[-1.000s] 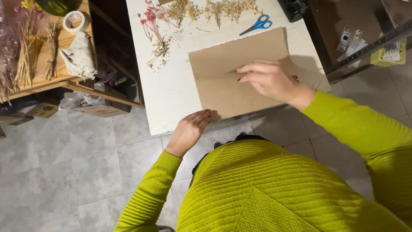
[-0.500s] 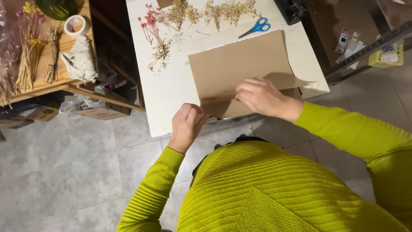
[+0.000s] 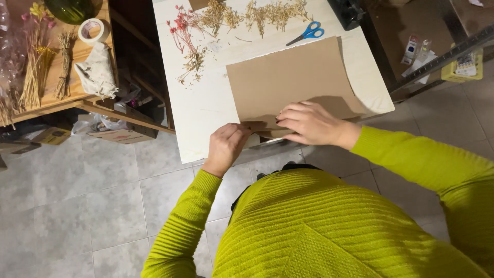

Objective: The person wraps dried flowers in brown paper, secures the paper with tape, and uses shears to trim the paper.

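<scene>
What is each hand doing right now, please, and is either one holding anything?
Left hand: closed, pinching the near edge of the brown paper.
Right hand: fingers curled, pressing down on the same edge; a full grip cannot be told.

A white table (image 3: 206, 110) is seen from above; a brown paper sheet (image 3: 288, 77) is spread over its middle towards three o'clock; blue-handled scissors (image 3: 307, 33) are laid at one o'clock; dried flowers (image 3: 231, 15) are scattered along twelve o'clock, with red sprigs (image 3: 181, 28) at eleven o'clock.
</scene>
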